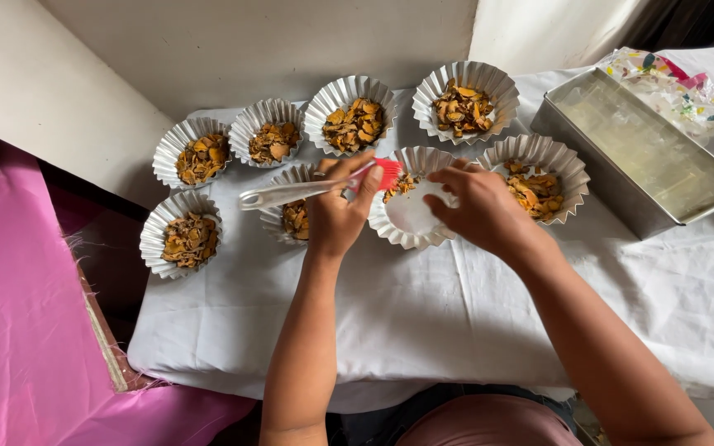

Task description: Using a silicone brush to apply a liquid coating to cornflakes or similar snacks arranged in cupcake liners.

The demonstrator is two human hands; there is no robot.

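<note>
White cloth covers the table (423, 322) we are working at, and on it stand eight fluted foil cups, most of them filled with orange-brown dried pieces. Our left hand (336, 211) is closed around the pale handle of a pastry brush (307, 192), fingers curled tight with the thumb laid along the top; the handle points out to the left and the red bristles (388, 172) hang just over the near rim of the middle foil cup (411, 211). That cup sits in the front row, between our two hands, and holds only a few orange pieces at its far-left edge, the rest of its floor showing bare and whitish. Our right hand (481, 206) rests on the right rim of the same cup, fingers bent and pinched inward over its edge; whether they grip the foil or something small inside, we cannot tell. Just behind the left hand a second cup (295, 216) is partly hidden. To the right of the right hand stands a filled cup (543, 177), touching the middle one. Four more cups run along the back, and one sits alone at front left (182, 234). A rectangular metal tin (646, 157) lies at the far right, with a flowered plastic bag (675, 87) behind it. Pink fabric (18, 314) spreads to the left of the table.
</note>
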